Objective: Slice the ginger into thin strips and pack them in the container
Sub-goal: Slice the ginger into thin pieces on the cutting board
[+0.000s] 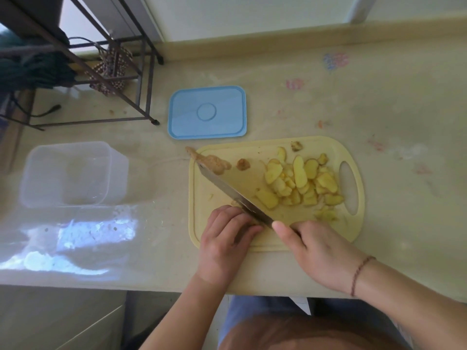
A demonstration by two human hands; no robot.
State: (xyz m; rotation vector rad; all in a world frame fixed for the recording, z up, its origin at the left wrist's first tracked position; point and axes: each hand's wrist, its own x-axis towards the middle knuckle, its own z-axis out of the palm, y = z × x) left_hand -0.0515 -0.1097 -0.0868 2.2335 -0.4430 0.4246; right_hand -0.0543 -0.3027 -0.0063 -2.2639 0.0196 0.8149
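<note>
Beige counter (379, 102); right hand (316, 251) gripping knife (235, 195), left hand (225, 238) curled on ginger (233, 203).

Likely a home kitchen: a board (273, 238) of ginger (300, 183), knife (235, 195), stained tabletop (391, 97), far rack (121, 79).

head view | looks steeply down | close over cutting board (202, 198)

One clear container (68, 174) at nine o'clock and one blue lid (207, 112) at twelve sit on the tabletop (379, 109). One yellow cutting board (202, 198) carries one knife (235, 195), a heap of ginger slices (300, 183) too overlapped to count, and three unpeeled scraps (242, 164). Two hands: left hand (225, 241), right hand (318, 251).
</note>
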